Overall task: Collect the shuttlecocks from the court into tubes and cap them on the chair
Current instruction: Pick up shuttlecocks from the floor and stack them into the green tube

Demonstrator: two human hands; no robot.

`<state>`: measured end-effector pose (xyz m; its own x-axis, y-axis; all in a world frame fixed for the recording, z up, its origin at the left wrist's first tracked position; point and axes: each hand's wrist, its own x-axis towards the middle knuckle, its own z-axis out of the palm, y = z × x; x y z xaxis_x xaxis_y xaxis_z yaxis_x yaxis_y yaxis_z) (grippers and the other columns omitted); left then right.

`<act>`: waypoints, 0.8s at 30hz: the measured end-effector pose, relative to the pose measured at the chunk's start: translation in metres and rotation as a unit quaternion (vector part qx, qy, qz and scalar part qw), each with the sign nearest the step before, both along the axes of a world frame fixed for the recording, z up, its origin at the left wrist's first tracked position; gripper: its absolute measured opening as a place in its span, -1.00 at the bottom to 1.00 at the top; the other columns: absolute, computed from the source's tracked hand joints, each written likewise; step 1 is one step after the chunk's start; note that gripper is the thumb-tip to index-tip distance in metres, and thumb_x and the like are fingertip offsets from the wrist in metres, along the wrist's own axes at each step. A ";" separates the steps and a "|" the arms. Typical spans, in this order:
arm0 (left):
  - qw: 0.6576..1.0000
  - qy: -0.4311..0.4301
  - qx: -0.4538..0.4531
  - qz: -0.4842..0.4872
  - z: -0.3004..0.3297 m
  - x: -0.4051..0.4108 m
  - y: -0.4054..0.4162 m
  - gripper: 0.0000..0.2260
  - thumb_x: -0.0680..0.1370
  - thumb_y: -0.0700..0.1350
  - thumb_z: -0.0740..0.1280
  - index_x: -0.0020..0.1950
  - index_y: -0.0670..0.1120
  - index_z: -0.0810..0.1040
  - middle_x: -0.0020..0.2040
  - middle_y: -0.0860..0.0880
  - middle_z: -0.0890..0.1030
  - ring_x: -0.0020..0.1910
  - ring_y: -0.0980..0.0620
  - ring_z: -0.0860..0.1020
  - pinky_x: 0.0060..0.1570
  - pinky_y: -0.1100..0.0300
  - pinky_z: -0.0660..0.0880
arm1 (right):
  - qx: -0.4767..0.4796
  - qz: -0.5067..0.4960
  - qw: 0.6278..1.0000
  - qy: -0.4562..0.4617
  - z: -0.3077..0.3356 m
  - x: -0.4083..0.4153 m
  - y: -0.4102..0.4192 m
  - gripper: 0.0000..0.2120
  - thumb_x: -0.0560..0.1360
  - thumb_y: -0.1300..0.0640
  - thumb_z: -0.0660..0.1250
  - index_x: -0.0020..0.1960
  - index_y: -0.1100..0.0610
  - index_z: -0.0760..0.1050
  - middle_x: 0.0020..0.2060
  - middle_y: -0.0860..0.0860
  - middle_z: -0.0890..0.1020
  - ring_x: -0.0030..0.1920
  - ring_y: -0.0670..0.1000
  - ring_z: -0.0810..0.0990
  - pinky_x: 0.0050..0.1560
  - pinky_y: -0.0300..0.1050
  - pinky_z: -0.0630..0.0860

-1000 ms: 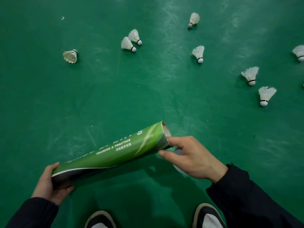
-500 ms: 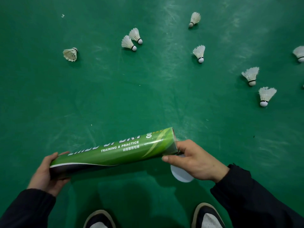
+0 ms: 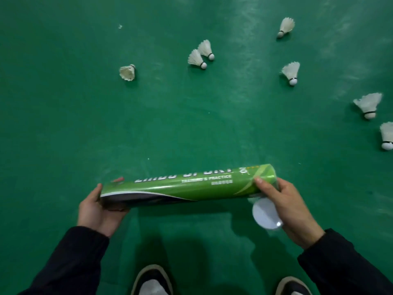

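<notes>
1. The green tube (image 3: 187,186) is held level across the body, above the green court floor (image 3: 63,124). A second ago its right end was tilted upward with the open mouth showing; it now lies near horizontal and the mouth is turned away from the camera.
2. The left hand (image 3: 97,209) cups the tube's dark bottom end, fingers curled under it and thumb along the side.
3. The right hand (image 3: 285,207) grips the tube's mouth end, thumb pressed on the green wall. Its other fingers lie behind the tube and their set cannot be told.
4. The white cap (image 3: 265,213) hangs below the right hand, off the tube. A second ago it was mostly hidden behind that hand; now its round face is plainly seen. How it is held is not visible.
5. Seven shuttlecocks lie on the floor, well apart from the tube: one at left (image 3: 127,72), a touching pair (image 3: 201,54), two in the centre-right (image 3: 291,72), two at the right edge (image 3: 368,105).
6. Judgement: the tube is uncapped and ready for loading. No shuttlecock is in hand. Collection in this patch is not yet begun.
7. No chair is in view.
</notes>
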<state>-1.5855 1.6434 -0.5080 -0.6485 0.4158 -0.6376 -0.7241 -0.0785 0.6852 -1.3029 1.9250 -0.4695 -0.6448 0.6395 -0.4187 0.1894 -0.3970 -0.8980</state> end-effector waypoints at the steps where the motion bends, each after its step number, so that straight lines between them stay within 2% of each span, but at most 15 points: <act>1: 1.000 0.003 0.020 0.016 0.001 0.001 0.003 -0.41 0.07 0.10 0.64 0.04 -0.10 0.76 0.17 -0.24 0.69 0.03 -0.16 0.72 -0.05 0.02 0.68 | -0.024 -0.031 0.999 -0.002 -0.004 0.001 0.002 -0.66 0.39 -0.05 0.40 0.03 0.18 0.66 -0.09 0.07 0.78 -0.21 -0.06 0.72 -0.25 -0.29 0.59; 3: 0.998 0.005 0.040 0.048 0.008 0.006 0.011 -0.59 0.33 0.00 0.57 0.15 -0.06 0.72 0.20 -0.25 0.67 0.09 -0.18 0.69 -0.01 0.01 0.68 | -0.059 -0.066 0.996 -0.011 -0.010 0.006 0.009 -0.64 0.41 -0.06 0.40 0.04 0.19 0.66 -0.10 0.10 0.77 -0.27 -0.05 0.71 -0.34 -0.28 0.59; 4: 0.997 0.005 0.045 0.056 0.012 0.009 0.014 -0.73 0.50 -0.04 0.44 0.18 -0.05 0.69 0.17 -0.22 0.68 0.07 -0.16 0.69 -0.02 0.03 0.68 | -0.071 -0.073 0.995 -0.018 -0.012 0.009 0.012 -0.63 0.39 -0.07 0.41 0.03 0.18 0.67 -0.10 0.10 0.77 -0.28 -0.05 0.71 -0.36 -0.28 0.59; 6: 0.997 0.024 0.048 0.049 0.015 0.013 0.018 -0.77 0.65 -0.09 0.25 0.23 -0.06 0.63 0.12 -0.18 0.70 0.03 -0.12 0.70 -0.03 0.06 0.68 | -0.093 -0.085 0.992 -0.023 -0.016 0.016 0.017 -0.55 0.28 -0.15 0.46 -0.01 0.17 0.70 -0.09 0.10 0.77 -0.28 -0.03 0.71 -0.37 -0.25 0.61; 8: 0.997 0.046 0.046 0.038 0.016 0.017 0.021 -0.78 0.62 -0.15 0.28 0.24 -0.06 0.60 0.12 -0.18 0.71 0.02 -0.10 0.68 -0.07 0.05 0.65 | -0.115 -0.093 0.988 -0.038 -0.020 0.022 0.020 -0.52 0.22 -0.18 0.49 -0.01 0.12 0.72 -0.08 0.10 0.77 -0.28 0.00 0.70 -0.37 -0.20 0.61; 12: 0.996 0.058 0.040 0.063 0.015 0.023 0.027 -0.77 0.52 -0.24 0.35 0.15 -0.07 0.60 0.07 -0.19 0.71 -0.06 -0.09 0.67 -0.21 0.08 0.63 | -0.140 -0.108 0.984 -0.032 -0.022 0.027 0.021 -0.68 0.46 -0.08 0.40 0.08 0.11 0.66 -0.10 0.08 0.76 -0.30 -0.02 0.70 -0.40 -0.19 0.62; 14: 0.993 0.074 0.021 0.089 0.014 0.027 0.033 -0.81 0.53 -0.29 0.35 0.10 -0.08 0.60 -0.02 -0.16 0.72 -0.16 -0.05 0.68 -0.26 0.06 0.67 | -0.153 -0.114 0.981 -0.026 -0.023 0.027 0.021 -0.77 0.59 -0.03 0.34 0.09 0.10 0.66 -0.10 0.09 0.76 -0.28 -0.01 0.72 -0.41 -0.17 0.62; 16: 0.990 0.088 -0.001 0.112 0.013 0.031 0.037 -0.81 0.57 -0.35 0.33 0.06 -0.08 0.59 -0.09 -0.14 0.72 -0.23 -0.01 0.69 -0.30 0.06 0.68 | -0.152 -0.121 0.981 -0.026 -0.025 0.024 0.020 -0.77 0.64 -0.01 0.30 0.09 0.10 0.66 -0.10 0.09 0.77 -0.26 0.01 0.73 -0.40 -0.16 0.63; 21: 0.986 0.101 -0.022 0.133 0.013 0.037 0.043 -0.83 0.58 -0.34 0.36 0.02 -0.08 0.59 -0.09 -0.10 0.72 -0.16 -0.02 0.68 -0.26 0.05 0.68 | -0.128 -0.139 0.981 -0.039 -0.032 0.021 0.018 -0.78 0.64 0.00 0.30 0.10 0.09 0.66 -0.03 0.11 0.76 -0.19 0.02 0.74 -0.36 -0.15 0.65; 24: 0.986 0.098 -0.015 0.132 0.013 0.039 0.043 -0.85 0.60 -0.34 0.33 0.01 -0.09 0.58 -0.10 -0.08 0.71 -0.11 -0.04 0.66 -0.27 0.07 0.67 | -0.118 -0.148 0.980 -0.052 -0.037 0.025 0.016 -0.77 0.62 -0.02 0.33 0.16 0.07 0.65 0.06 0.11 0.75 -0.04 0.12 0.72 -0.29 -0.09 0.66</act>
<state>-1.5469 1.6867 -0.4952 -0.8438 0.1984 -0.4987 -0.5343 -0.2238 0.8151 -1.2778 1.9411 -0.5063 -0.3905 0.6697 -0.6316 0.1202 -0.6431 -0.7563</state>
